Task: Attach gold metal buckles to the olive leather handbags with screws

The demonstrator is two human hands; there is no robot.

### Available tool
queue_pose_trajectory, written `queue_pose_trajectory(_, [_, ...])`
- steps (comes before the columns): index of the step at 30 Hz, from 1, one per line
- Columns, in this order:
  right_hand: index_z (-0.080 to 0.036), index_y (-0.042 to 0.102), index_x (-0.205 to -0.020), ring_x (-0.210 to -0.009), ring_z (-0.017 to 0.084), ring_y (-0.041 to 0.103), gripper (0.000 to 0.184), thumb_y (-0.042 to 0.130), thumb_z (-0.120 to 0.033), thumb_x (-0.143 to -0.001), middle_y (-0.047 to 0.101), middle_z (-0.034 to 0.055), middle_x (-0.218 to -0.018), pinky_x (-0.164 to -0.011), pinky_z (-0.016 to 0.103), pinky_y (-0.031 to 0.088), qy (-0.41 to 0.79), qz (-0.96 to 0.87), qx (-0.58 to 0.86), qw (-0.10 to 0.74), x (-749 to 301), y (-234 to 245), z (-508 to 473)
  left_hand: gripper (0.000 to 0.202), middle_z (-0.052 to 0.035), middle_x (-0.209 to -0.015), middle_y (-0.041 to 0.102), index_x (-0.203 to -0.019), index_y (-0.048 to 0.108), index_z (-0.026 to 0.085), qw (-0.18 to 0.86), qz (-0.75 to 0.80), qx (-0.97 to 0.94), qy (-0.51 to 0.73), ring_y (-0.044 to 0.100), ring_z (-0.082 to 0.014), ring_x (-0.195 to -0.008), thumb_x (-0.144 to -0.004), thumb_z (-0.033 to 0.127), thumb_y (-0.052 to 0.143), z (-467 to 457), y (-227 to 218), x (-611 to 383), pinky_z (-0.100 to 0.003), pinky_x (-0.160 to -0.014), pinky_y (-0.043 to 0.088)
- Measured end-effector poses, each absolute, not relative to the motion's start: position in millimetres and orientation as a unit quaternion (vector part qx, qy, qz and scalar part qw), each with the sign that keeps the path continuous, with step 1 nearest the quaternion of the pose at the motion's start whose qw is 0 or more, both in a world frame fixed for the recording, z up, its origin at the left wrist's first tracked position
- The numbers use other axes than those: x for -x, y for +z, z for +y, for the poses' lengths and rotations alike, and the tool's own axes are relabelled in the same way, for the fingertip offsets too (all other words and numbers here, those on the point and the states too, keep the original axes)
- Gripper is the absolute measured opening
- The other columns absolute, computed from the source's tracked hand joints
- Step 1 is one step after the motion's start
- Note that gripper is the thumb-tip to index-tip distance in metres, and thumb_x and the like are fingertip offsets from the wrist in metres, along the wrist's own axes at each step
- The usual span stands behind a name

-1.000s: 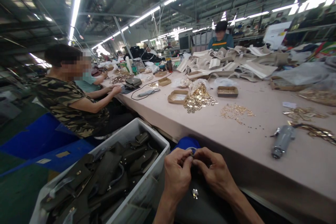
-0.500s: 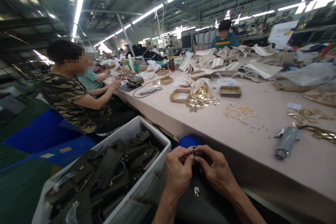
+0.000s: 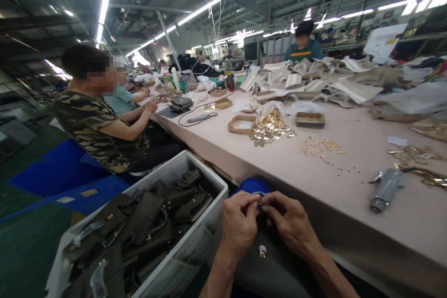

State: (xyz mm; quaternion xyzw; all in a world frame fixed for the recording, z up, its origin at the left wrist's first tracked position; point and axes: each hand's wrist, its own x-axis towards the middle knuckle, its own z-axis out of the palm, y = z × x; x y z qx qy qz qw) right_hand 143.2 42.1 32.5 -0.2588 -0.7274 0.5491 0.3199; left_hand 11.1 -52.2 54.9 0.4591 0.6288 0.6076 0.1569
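My left hand (image 3: 240,223) and my right hand (image 3: 291,222) meet above my lap, fingertips pinched close together. Between them shows a small gold-coloured metal piece (image 3: 260,199), partly covered by the fingers. A dark olive bag (image 3: 268,272) lies on my lap under both hands. On it sits a shiny clasp (image 3: 262,251) with a whitish cover. Just beyond the fingertips is a pale curved strip, against something blue (image 3: 253,185).
To my left stands a grey plastic crate (image 3: 181,247) full of dark olive bags (image 3: 146,219). The table (image 3: 335,195) bears a grey electric screwdriver (image 3: 387,190), scattered small gold parts (image 3: 323,146), a heap of gold hardware (image 3: 270,128) and cardboard trays (image 3: 310,120). A co-worker (image 3: 101,121) sits at left.
My right fingers have shifted slightly, and the gold-coloured piece between the fingertips shows more clearly. The view has turned a little. The bag stays on my lap.
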Motion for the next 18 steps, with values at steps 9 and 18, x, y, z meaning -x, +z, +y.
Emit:
queue_pose_trajectory(9, [-0.02,0.066,-0.09,-0.074,0.016,0.064,0.012,0.07,-0.03,-0.093,0.068,0.006,-0.105,-0.062,0.028,0.054,0.623,-0.679,0.215,0.323,-142.3,39.2,40.0,0.03,-0.0053,-0.086,0.079,-0.091,0.082,0.022,0.087,0.625,-0.51,0.584,0.073,-0.0204,-0.082,-0.091,0.003,0.058,-51.5,61.6,-13.3,-0.032,-0.077,0.056])
queue_pose_trajectory(18, [-0.02,0.07,-0.093,-0.071,0.018,0.065,0.011,0.072,-0.029,-0.089,0.072,0.0037,-0.09,-0.067,0.03,0.054,0.627,-0.668,0.26,0.304,-145.6,41.5,39.6,0.029,-0.007,-0.082,0.077,-0.095,0.081,0.019,0.044,0.606,-0.531,0.59,0.072,-0.0203,-0.077,-0.092,0.004,0.056,-54.5,52.4,-15.9,-0.032,-0.072,0.055])
